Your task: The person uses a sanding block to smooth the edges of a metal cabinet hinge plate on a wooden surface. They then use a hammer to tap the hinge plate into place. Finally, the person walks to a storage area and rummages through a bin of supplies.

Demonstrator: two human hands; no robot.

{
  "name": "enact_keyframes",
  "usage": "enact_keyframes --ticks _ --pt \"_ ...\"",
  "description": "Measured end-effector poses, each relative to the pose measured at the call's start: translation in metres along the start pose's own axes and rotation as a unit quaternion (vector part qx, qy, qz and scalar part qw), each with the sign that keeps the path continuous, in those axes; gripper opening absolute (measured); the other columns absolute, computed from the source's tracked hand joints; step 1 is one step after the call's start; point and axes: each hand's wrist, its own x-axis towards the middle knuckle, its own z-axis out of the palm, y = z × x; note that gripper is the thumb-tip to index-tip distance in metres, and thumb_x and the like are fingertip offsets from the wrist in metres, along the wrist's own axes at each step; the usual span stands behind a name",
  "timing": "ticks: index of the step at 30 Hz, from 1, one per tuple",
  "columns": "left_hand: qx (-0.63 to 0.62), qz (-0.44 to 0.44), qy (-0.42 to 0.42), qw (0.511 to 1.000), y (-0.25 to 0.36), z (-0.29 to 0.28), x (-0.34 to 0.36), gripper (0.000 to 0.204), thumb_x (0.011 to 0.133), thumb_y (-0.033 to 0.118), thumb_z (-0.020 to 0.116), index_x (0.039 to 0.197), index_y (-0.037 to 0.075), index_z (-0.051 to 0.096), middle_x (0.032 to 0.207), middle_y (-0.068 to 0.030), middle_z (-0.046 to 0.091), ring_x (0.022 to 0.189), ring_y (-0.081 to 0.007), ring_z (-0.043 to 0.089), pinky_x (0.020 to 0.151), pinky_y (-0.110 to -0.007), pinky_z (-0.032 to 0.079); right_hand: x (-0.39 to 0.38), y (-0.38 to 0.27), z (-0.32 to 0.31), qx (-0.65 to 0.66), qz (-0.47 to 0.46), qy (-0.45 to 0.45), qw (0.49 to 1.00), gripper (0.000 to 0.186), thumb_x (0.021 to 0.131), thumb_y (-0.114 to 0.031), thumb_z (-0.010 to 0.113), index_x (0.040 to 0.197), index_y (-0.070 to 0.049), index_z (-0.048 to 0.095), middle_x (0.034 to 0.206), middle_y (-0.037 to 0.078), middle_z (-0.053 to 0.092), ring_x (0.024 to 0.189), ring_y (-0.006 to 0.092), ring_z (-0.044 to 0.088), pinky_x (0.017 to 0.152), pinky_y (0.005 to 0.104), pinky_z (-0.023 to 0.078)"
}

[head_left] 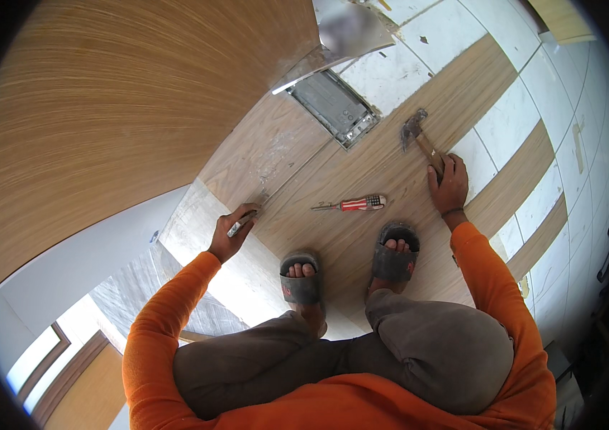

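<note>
My left hand point(227, 236) is closed around a slim silver-handled tool point(240, 223), held low beside a seam in the wood-look floor planks point(293, 201). The tool's exact kind is hard to make out, and its far end points toward the seam. With my right hand point(450, 182) I grip the handle of a claw hammer point(426, 147), its dark head resting on or just over the planks. Between the hands lies a screwdriver point(358, 203) with a red, white and dark patterned handle; neither hand touches it. Pale dust point(273, 154) marks the plank beyond my left hand.
A metal floor box point(333, 104) sits recessed beyond the screwdriver. A large wood-grain panel point(132, 93) rises at the left. White tiles point(455, 36) alternate with plank strips at the right. My sandalled feet point(394, 252) stand on the near planks.
</note>
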Motion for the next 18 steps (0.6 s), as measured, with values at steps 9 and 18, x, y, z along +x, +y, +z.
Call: enact_keyframes --ticks 9,18 --pt "-0.001 -0.005 0.002 1.000 0.0058 -0.0009 0.0005 0.028 0.094 0.001 0.063 0.121 0.006 0.062 0.101 -0.0159 0.073 0.095 -0.0237 0.074 0.079 -0.030 0.054 0.0000 -0.0001 -0.0003 0.002 0.001 0.000 1.000 0.041 0.089 -0.027 0.071 0.119 -0.002 0.060 0.121 0.019 0.059 0.108 0.0371 0.060 0.093 0.0463 0.049" --pt "0.000 -0.008 -0.009 1.000 0.0081 -0.0033 0.0004 0.029 0.094 0.000 0.063 0.122 0.006 0.062 0.106 -0.0158 0.073 0.102 -0.0263 0.073 0.084 -0.031 0.054 -0.0006 0.0002 0.0008 0.003 0.006 -0.007 1.000 0.042 0.089 -0.026 0.072 0.120 -0.001 0.060 0.121 0.020 0.059 0.110 0.0371 0.059 0.095 0.0461 0.049"
